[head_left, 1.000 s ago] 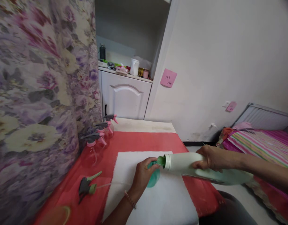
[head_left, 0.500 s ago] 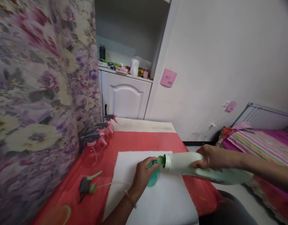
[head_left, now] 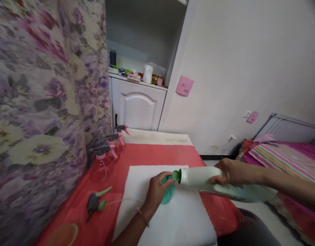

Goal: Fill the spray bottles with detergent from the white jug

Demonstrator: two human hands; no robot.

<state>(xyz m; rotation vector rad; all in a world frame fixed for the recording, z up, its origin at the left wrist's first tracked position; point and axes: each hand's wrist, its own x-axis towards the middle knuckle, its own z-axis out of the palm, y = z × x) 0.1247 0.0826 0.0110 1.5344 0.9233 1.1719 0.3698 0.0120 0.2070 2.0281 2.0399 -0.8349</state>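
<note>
My left hand (head_left: 155, 191), wearing a bead bracelet, is closed around the neck of a small teal-green bottle (head_left: 168, 195) on the white cloth (head_left: 183, 218). My right hand (head_left: 228, 172) grips a large pale green jug (head_left: 198, 177) by its handle. The jug lies nearly level, its open mouth pointing left at the small bottle's top. A green spout (head_left: 176, 175) shows between the two; whether liquid runs there I cannot tell. Left of my left hand, a grey and green spray head (head_left: 95, 204) lies with its thin tube reaching onto the cloth.
Several clear spray bottles with pink and grey heads (head_left: 101, 152) stand along the red table cover's (head_left: 160, 153) left side, near a flowered curtain (head_left: 44, 102). A round clear lid-like item (head_left: 64, 234) sits front left. A bed (head_left: 288, 153) is at the right.
</note>
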